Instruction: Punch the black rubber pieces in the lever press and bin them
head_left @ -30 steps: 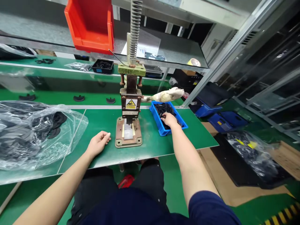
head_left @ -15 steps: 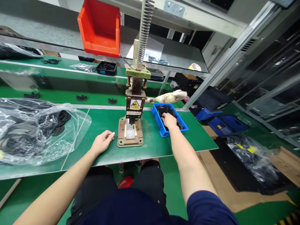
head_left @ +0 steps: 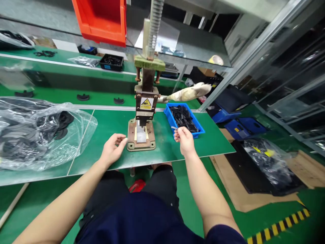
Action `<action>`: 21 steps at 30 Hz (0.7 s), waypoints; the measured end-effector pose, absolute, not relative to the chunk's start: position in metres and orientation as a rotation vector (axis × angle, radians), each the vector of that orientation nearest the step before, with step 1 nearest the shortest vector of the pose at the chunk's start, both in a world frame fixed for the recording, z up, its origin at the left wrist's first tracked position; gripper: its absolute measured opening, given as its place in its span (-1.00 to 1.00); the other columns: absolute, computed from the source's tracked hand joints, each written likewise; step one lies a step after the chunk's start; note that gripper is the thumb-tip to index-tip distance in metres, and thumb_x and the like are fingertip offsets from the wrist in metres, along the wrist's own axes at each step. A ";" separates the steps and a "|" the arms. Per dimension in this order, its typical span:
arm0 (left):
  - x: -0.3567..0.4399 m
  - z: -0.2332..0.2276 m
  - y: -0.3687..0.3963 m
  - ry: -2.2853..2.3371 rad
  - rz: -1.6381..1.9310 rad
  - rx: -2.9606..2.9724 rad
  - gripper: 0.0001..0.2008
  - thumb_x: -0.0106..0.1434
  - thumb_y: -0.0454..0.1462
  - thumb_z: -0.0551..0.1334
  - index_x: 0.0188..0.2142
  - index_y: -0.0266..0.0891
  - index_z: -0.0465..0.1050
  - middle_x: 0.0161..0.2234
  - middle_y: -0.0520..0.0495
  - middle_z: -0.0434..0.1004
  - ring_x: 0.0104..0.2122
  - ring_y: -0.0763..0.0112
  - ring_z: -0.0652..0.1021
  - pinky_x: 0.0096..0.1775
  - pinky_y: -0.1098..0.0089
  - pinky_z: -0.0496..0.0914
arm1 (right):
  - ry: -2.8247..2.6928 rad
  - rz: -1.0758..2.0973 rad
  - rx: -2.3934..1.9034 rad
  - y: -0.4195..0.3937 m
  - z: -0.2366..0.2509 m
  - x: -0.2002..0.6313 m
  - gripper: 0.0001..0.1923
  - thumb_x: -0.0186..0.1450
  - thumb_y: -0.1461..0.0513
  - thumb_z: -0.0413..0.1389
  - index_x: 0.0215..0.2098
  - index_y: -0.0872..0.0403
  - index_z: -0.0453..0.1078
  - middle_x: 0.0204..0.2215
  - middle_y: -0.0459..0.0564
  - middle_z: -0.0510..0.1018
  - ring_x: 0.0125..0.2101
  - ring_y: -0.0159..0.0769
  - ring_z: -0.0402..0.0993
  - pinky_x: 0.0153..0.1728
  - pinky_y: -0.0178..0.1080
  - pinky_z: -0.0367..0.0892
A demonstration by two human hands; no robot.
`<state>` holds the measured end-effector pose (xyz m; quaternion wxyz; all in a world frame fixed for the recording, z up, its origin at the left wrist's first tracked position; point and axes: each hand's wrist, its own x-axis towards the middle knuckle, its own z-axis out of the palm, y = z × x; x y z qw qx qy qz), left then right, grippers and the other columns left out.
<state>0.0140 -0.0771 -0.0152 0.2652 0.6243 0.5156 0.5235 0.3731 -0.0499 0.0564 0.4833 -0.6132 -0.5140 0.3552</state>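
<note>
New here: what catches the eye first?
First, the metal press with its tall spring, standing mid-picture on the green table. Next, the bright red bin on the grey shelf, up and left of it. Then the right hand, pinching a small piece near the blue tray.

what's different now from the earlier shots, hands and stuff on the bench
The right hand has drawn back toward the person, out of the parts in the bin, and now shows a small part in its grip. The left hand has edged closer to the press, its thumb spread wider from the fingers. Press, bin and bag stayed put; the view shifted slightly.
</note>
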 end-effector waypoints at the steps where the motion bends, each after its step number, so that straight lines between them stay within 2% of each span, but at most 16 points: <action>1: 0.024 -0.005 -0.085 1.301 1.438 1.795 -0.70 0.42 -0.04 0.34 -0.01 -0.17 0.56 -0.18 -0.09 0.61 -0.24 0.33 0.62 -0.16 0.31 0.54 | -1.249 0.955 -1.441 -0.064 0.050 0.356 -0.46 0.42 -0.25 0.05 -0.23 0.04 0.41 -0.42 -0.14 0.53 -0.48 -0.48 0.42 -0.46 -0.36 0.33; 4: 0.053 0.024 -0.103 1.007 1.366 2.041 -0.59 0.44 -0.16 0.34 0.24 -0.12 0.49 -0.06 -0.14 0.60 -0.22 0.34 0.63 -0.17 0.31 0.57 | -1.249 1.220 -1.306 -0.098 0.035 0.310 -0.44 0.35 -0.28 0.12 -0.35 0.02 0.37 -0.54 -0.16 0.46 -0.53 -0.47 0.38 -0.50 -0.36 0.27; 6: 0.064 0.035 -0.109 0.922 1.285 2.117 -0.57 0.47 -0.19 0.31 0.30 -0.10 0.46 -0.03 -0.16 0.62 -0.17 0.32 0.65 -0.14 0.29 0.58 | -1.249 1.355 -1.232 -0.112 0.028 0.289 -0.44 0.35 -0.27 0.14 -0.39 0.02 0.35 -0.58 -0.17 0.42 -0.55 -0.47 0.36 -0.49 -0.35 0.26; 11: 0.063 0.039 -0.122 0.926 1.241 2.137 -0.77 0.50 -0.20 0.29 0.09 -0.10 0.60 -0.08 -0.16 0.69 -0.10 0.26 0.67 -0.03 0.21 0.60 | -1.233 1.512 -1.127 -0.127 0.019 0.270 -0.46 0.35 -0.25 0.17 -0.41 0.02 0.32 -0.54 -0.17 0.42 -0.55 -0.48 0.33 -0.47 -0.32 0.25; 16: 0.057 0.032 -0.134 0.957 1.269 2.082 -0.79 0.48 -0.20 0.32 0.06 -0.12 0.61 -0.11 -0.16 0.70 -0.11 0.28 0.68 -0.07 0.24 0.61 | -1.237 1.573 -1.080 -0.132 0.015 0.268 -0.47 0.37 -0.26 0.13 -0.36 0.00 0.34 -0.48 -0.15 0.45 -0.51 -0.45 0.37 -0.43 -0.29 0.28; 21: 0.054 0.028 -0.139 0.965 1.254 2.071 -0.80 0.47 -0.22 0.34 0.05 -0.13 0.60 -0.12 -0.16 0.69 -0.13 0.29 0.68 -0.10 0.26 0.61 | -1.263 1.593 -1.071 -0.133 0.011 0.265 -0.46 0.39 -0.27 0.08 -0.36 0.00 0.33 -0.51 -0.16 0.42 -0.50 -0.43 0.37 -0.43 -0.29 0.29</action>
